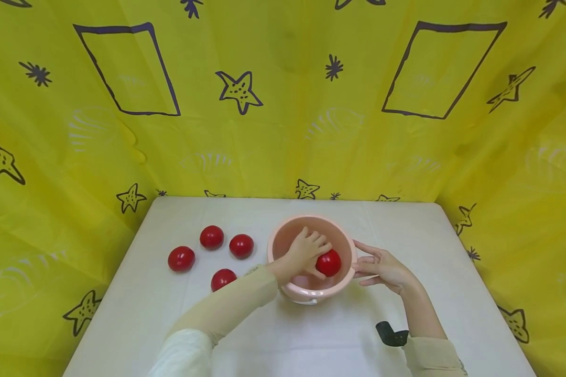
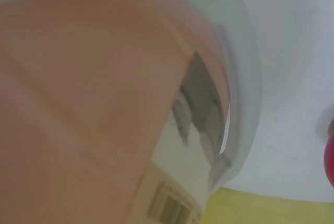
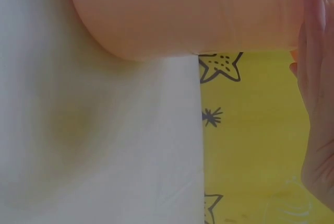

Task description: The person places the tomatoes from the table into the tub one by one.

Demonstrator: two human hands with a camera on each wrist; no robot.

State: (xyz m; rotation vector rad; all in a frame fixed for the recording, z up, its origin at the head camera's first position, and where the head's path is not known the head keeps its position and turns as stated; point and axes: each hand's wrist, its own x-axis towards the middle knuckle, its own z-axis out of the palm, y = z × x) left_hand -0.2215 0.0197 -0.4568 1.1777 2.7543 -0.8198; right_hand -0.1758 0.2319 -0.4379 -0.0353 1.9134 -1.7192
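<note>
Inside the smooth pink bucket [image 1: 286, 238], the fingers of your left hand [image 1: 305, 252] curve round a glossy red ball [image 1: 329, 263]. Your right hand [image 1: 385, 269] has its fingers straight and slightly apart, touching the bucket's outer side near the rim. The bucket, with its thin white handle [image 1: 306, 302], stands on the white tabletop [image 1: 292, 345], before a wrinkled yellow curtain [image 1: 278, 139] printed with dark stars. At left lie four similar red balls [image 1: 241, 246]; your beige left sleeve [image 1: 231, 303] partly hides one of them.

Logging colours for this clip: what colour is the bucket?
Pale pink; the bucket shows best in the head view.
</note>
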